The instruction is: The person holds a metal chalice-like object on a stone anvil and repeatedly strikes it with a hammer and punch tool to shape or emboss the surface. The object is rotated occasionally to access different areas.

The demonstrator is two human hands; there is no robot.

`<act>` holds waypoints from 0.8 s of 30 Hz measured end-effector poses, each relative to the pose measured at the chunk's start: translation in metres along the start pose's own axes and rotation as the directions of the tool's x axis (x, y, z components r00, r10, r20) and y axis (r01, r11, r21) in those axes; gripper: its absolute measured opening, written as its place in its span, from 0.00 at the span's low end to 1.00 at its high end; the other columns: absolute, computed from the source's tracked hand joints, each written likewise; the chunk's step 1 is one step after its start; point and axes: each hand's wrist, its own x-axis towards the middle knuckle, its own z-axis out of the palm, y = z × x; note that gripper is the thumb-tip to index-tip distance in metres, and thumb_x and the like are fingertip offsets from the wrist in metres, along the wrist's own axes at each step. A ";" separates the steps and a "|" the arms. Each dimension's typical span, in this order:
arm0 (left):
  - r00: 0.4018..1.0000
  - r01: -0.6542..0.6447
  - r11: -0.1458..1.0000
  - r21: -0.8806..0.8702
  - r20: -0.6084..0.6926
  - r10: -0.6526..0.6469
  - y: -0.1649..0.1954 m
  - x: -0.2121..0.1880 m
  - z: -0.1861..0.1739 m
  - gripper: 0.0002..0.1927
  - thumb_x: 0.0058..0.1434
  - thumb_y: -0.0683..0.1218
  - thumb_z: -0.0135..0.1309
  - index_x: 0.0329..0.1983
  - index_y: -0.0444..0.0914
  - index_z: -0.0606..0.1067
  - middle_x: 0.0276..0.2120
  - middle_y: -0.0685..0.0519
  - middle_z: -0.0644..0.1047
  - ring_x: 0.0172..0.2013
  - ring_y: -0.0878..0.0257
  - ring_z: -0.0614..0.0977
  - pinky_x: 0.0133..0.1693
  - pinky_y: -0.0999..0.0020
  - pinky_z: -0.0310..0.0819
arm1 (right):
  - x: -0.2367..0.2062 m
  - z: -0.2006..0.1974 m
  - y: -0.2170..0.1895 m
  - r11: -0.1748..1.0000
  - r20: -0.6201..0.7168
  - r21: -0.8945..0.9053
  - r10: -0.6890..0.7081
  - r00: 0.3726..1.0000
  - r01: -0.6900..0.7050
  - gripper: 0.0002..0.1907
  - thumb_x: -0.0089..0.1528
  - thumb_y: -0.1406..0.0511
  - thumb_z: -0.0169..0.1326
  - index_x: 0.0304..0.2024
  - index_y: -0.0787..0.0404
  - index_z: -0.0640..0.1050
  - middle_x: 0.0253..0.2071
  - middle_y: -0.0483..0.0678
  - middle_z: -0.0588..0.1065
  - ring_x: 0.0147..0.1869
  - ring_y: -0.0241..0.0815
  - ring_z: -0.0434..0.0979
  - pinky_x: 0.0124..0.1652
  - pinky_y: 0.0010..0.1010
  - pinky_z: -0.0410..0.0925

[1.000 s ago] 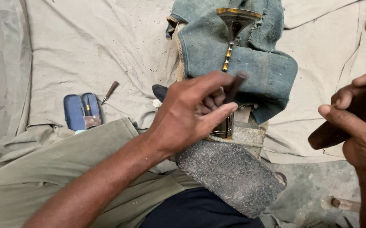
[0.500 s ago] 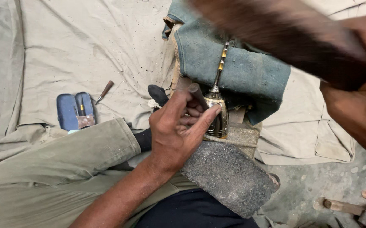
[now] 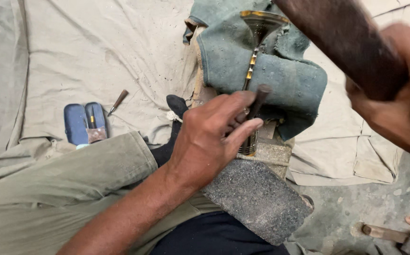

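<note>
Head view: the left hand [image 3: 209, 141] is closed around a dark punch [image 3: 258, 101], pinching it between thumb and fingers so the tip stands on a brass goblet [image 3: 257, 56]. The goblet lies lengthwise on a folded blue cloth [image 3: 290, 80], which pads and steadies it over a stone block [image 3: 257, 203]. The right hand [image 3: 394, 89] is clenched on a dark wooden handle [image 3: 342, 42], raised and blurred. 1 blue case [image 3: 84, 123] lies on the canvas sheet [image 3: 96, 56].

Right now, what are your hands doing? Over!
Left hand pinching dark punch rod against slim brass metal piece. Right hand gripping raised dark wooden mallet. Grey stone block below.
</note>
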 end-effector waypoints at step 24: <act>0.755 -0.372 0.922 0.112 0.614 0.230 0.009 0.060 -0.003 0.20 0.53 0.45 0.65 0.50 0.44 0.79 0.32 0.51 0.82 0.30 0.53 0.84 0.30 0.54 0.79 | -0.137 0.191 0.019 0.739 -0.452 0.672 0.461 0.763 -0.049 0.13 0.59 0.80 0.62 0.42 0.67 0.75 0.37 0.51 0.76 0.35 0.39 0.78 0.33 0.34 0.75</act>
